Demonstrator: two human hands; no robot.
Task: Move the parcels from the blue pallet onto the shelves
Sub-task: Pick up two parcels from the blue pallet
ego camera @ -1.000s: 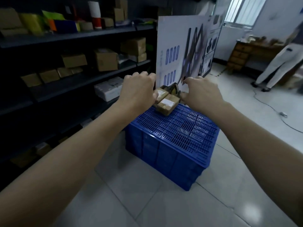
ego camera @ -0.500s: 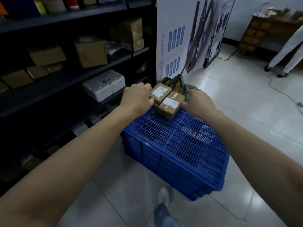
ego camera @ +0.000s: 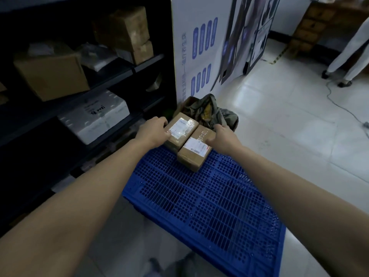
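Brown cardboard marks the two parcels, which lie side by side and touching at the far end of the blue pallet (ego camera: 203,206), a perforated plastic platform standing on the pale tiled floor (ego camera: 289,140). Each carries a white shipping label under clear tape. The left parcel (ego camera: 180,130) sits slightly further back; the right parcel (ego camera: 196,149) lies nearer the camera.

Both bare arms reach forward from the bottom corners of the view. The left hand (ego camera: 152,131) is curled against the outer left edge of the left parcel, fingers bent over its top corner, gripping it. The right hand (ego camera: 221,137) rests against the outer right side of the right parcel with the thumb pressed on its top face; whether its fingers close underneath cannot be told. Both parcels are still down on the pallet.

Just beyond the parcels, crumpled olive cloth (ego camera: 211,112) is heaped in an open box on the floor. To the left stand dark shelves (ego camera: 119,76) holding cardboard boxes (ego camera: 52,74) and a white foam box (ego camera: 95,116). Behind rises a white printed board (ego camera: 199,47).
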